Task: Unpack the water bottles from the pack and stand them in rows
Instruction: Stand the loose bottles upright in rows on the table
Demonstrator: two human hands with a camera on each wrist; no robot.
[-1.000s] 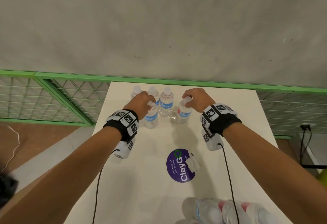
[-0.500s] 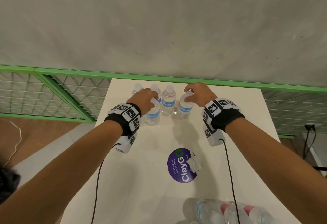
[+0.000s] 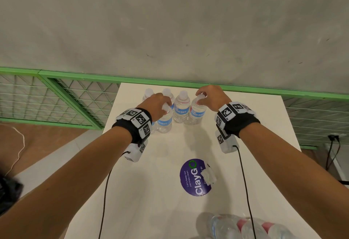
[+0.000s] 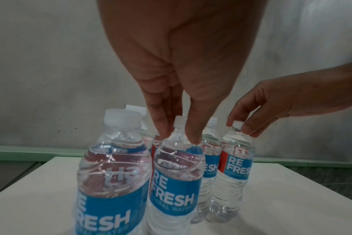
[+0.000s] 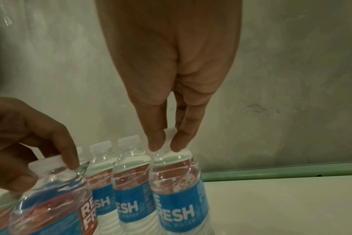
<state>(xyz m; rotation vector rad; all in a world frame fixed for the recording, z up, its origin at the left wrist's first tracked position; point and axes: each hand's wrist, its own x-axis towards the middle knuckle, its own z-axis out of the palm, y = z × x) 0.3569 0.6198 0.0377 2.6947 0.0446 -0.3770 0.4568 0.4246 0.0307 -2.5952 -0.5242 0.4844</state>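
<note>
Several clear water bottles with blue labels stand at the far end of the white table (image 3: 245, 125). My left hand (image 3: 160, 104) pinches the neck of a front-row bottle (image 3: 165, 120), seen in the left wrist view as fingertips (image 4: 163, 132) around the bottle's (image 4: 175, 182) cap. My right hand (image 3: 208, 97) pinches the cap of the rightmost back-row bottle (image 3: 197, 113); in the right wrist view its fingertips (image 5: 157, 143) hold that bottle's (image 5: 177, 198) cap. The opened pack (image 3: 245, 227) with more bottles lies at the near table edge.
A round purple sticker (image 3: 194, 177) with a scrap of white paper (image 3: 207, 175) marks the table's middle. A grey wall and a green-framed mesh fence (image 3: 56, 97) run behind the table. Cables hang from both wrists.
Both hands have pushed their bottles farther toward the back of the table. The right bottle now stands in line next to the back-row bottles.
</note>
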